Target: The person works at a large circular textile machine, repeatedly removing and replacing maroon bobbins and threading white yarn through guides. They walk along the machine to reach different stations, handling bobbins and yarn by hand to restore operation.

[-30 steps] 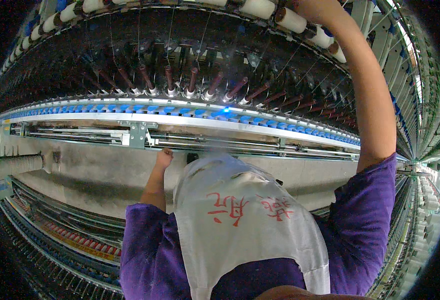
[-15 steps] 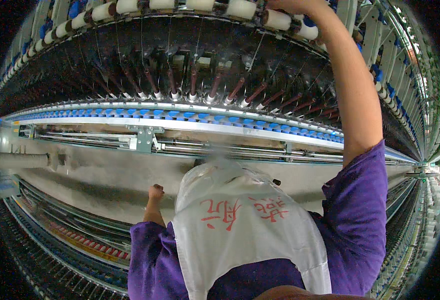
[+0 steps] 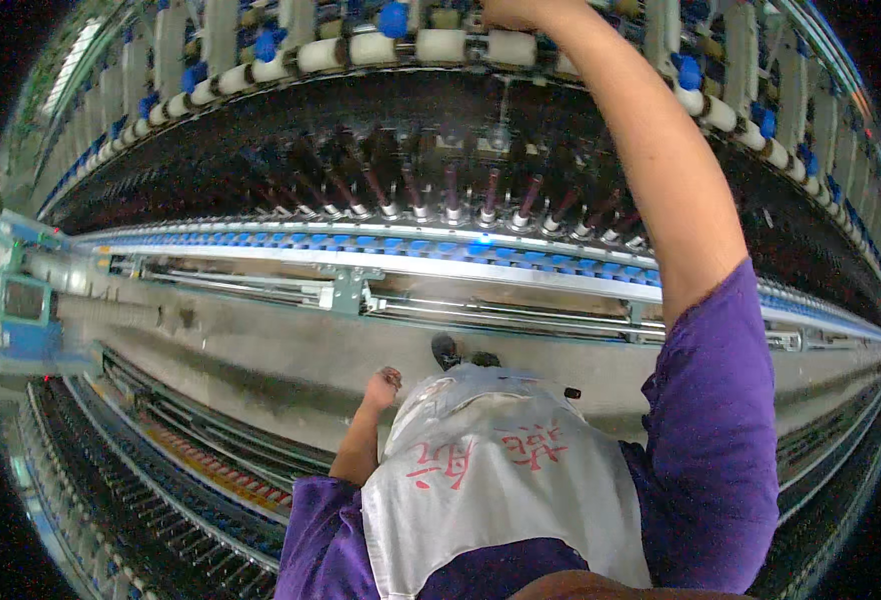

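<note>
My right arm reaches up to the drafting part of a long spinning frame, and my right hand (image 3: 526, 12) is at the top edge of the picture beside a row of white rollers (image 3: 442, 47). Its fingers are mostly cut off, so what they touch is hidden. Low at my side, over the floor, hangs my left hand (image 3: 386, 384) with its fingers curled in. Whether anything small is inside them cannot be seen. Below the rollers stand several dark red bobbins (image 3: 451, 190) on their spindles, blurred by motion.
A blue-and-white rail (image 3: 361, 246) runs along the machine front, with metal rods (image 3: 501, 310) under it. A machine end with a screen (image 3: 25, 299) stands at the left. Behind me another frame (image 3: 191, 450) borders the grey aisle floor (image 3: 261, 350).
The view has swung, and the machine sits differently in it. My right hand has shifted left along the rollers in the picture; my curled left hand appears farther right.
</note>
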`<state>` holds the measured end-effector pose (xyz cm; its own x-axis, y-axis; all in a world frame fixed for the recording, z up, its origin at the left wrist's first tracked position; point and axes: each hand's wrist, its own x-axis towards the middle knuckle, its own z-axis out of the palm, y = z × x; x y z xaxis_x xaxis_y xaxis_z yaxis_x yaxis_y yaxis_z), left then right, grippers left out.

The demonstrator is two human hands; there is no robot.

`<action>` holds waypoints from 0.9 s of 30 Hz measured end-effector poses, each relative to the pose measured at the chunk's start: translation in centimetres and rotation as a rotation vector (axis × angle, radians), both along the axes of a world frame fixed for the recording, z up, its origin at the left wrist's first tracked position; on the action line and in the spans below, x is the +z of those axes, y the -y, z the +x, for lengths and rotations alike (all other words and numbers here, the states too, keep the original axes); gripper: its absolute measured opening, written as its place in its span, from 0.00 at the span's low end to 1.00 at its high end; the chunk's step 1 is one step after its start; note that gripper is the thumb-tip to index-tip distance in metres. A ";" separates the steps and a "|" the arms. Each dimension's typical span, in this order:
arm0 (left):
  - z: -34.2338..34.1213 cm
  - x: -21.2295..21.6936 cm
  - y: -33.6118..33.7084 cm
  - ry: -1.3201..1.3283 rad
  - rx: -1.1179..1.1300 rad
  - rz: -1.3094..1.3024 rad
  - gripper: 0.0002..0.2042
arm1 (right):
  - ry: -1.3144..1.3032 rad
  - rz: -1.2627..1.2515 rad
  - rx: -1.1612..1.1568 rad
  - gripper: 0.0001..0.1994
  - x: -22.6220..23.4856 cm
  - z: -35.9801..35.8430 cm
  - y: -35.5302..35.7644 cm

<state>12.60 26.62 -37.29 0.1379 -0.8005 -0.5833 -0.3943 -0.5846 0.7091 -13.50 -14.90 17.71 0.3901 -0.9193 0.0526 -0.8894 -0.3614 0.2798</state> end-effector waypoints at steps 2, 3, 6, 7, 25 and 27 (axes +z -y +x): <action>1.2 0.7 -3.4 -0.009 0.023 -0.002 0.06 | 0.058 0.018 -0.063 0.12 0.0 0.4 0.1; 2.2 0.8 -5.1 0.144 -0.007 -0.062 0.07 | 0.008 0.003 -0.038 0.12 -0.1 0.5 0.2; 6.7 0.3 -10.7 0.340 -0.020 0.133 0.10 | -0.085 -0.047 -0.008 0.15 0.2 0.4 0.9; 8.9 -0.1 -12.4 0.178 -0.001 0.200 0.11 | -0.058 -0.080 0.000 0.15 0.3 0.4 1.1; 38.2 1.2 -18.8 -0.201 0.799 0.076 0.04 | 1.416 -0.428 -0.400 0.11 -33.3 0.4 -13.4; 36.2 2.7 -15.1 -0.190 0.955 0.043 0.04 | 1.441 -0.235 -0.540 0.12 -38.1 0.6 -15.0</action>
